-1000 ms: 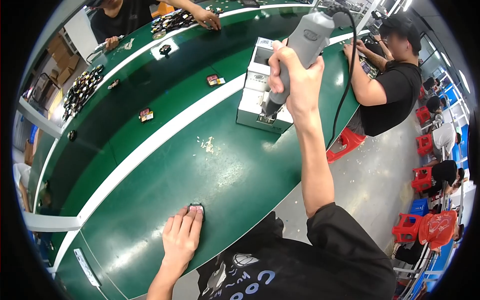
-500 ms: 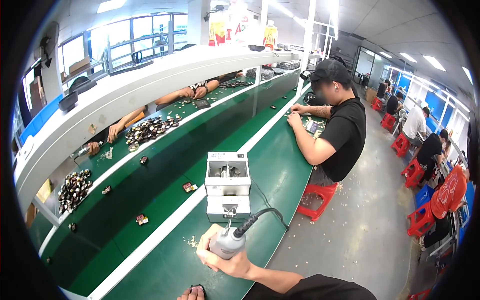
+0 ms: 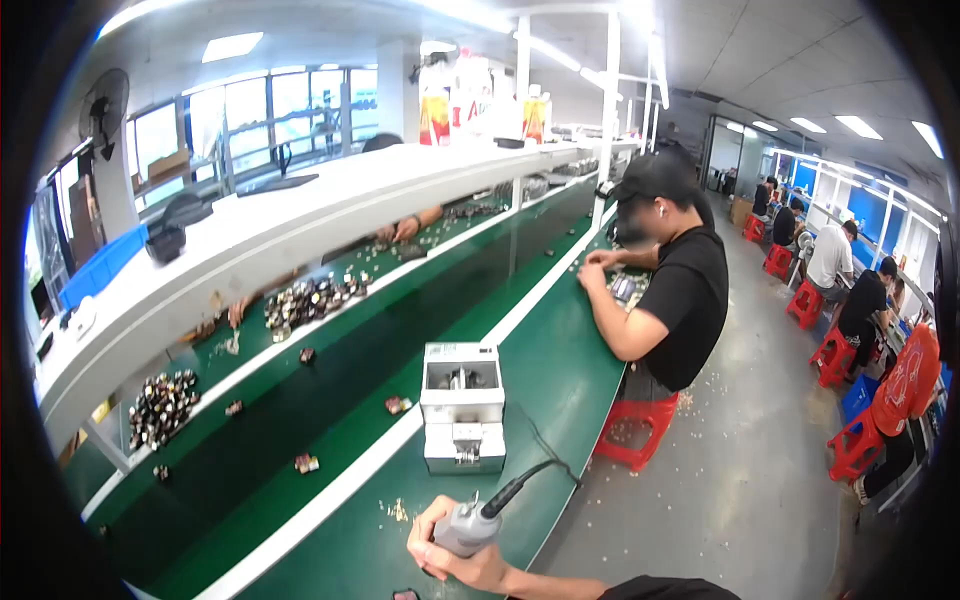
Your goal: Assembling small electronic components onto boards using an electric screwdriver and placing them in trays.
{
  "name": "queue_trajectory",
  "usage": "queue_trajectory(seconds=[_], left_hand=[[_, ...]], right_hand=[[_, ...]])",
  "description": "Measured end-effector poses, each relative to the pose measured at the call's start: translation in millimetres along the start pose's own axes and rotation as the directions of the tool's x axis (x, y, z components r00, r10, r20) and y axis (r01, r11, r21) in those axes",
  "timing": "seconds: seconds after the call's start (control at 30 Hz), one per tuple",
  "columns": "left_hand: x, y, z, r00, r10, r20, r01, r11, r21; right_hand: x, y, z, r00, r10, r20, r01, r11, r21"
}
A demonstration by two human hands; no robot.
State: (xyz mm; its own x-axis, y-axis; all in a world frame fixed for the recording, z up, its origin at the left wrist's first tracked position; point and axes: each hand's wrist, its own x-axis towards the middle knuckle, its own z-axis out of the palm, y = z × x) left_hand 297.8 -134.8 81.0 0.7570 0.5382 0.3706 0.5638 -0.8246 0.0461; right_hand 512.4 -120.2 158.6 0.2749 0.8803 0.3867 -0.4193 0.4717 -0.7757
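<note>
Grey corded screwdriver (image 3: 465, 528) is sitting in the right hand (image 3: 482, 568), just above the near part of the green bench (image 3: 340, 552), low in the view. Fingers (image 3: 424, 528) are curled snugly round the body, closed about as far as its thickness lets them, with the cord end poking out above the grip. Long axis slants from that cord end at upper right down to the lower left, pretty foreshortened, and the tip is hidden so I can't tell exactly where it points. Black cord (image 3: 518, 483) bends off to the right. Can't tell what the left hand is doing, it's out of view. Just beyond the tool there's a white box-shaped machine (image 3: 465, 408), with pale crumbs (image 3: 398, 510) nearby and a small dark block (image 3: 405, 595) cut off by the bottom edge. Past the white strip (image 3: 350, 471) lie dark piles of parts (image 3: 163, 408). Co-worker (image 3: 685, 310) in black sits on a red stool (image 3: 637, 435), grey floor (image 3: 740, 450) alongside, bright ceiling lights overhead.
</note>
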Motion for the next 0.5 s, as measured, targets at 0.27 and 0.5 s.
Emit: queue_trajectory(seconds=[0.27, 0.5], left_hand=[[36.2, -19.3, 36.1, 0.978, 0.118, -0.174, -0.091, 0.983, 0.158], [15.4, -17.0, 45.8, 0.970, 0.118, -0.213, -0.076, 0.978, 0.195]], right_hand=[[17.5, 13.9, -13.0, 0.976, -0.127, 0.178, 0.142, 0.987, -0.073], [11.7, 41.9, -10.9, 0.964, -0.099, 0.247, 0.116, 0.992, -0.054]])
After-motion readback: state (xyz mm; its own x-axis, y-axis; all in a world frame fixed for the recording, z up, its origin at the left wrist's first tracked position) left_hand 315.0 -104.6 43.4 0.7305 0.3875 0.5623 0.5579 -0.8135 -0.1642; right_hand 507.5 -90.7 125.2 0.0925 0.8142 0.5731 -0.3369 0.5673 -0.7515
